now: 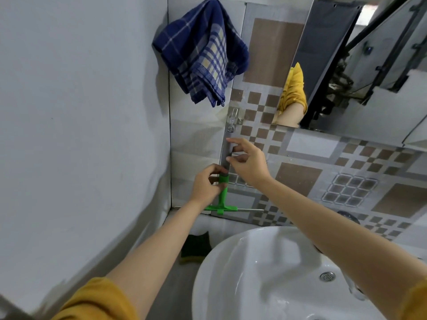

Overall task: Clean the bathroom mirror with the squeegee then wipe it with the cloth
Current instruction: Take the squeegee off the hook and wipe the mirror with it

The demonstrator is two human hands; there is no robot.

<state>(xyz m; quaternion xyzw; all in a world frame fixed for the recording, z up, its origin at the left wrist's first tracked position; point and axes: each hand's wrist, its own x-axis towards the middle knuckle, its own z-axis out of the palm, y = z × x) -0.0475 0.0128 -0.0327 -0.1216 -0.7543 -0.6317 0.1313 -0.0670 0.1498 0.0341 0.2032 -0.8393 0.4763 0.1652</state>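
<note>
Hanging from a hook above both hands, the blue checked cloth (201, 51) waits for the wiping step, while the mirror (360, 72) lies up and to the right. Just below the fingers, the green squeegee (223, 197) hangs blade-down against the tiled wall. The left hand (205, 184) pinches its green grip; the right hand (248, 161) pinches the grey handle above, probably to unhook it.
</note>
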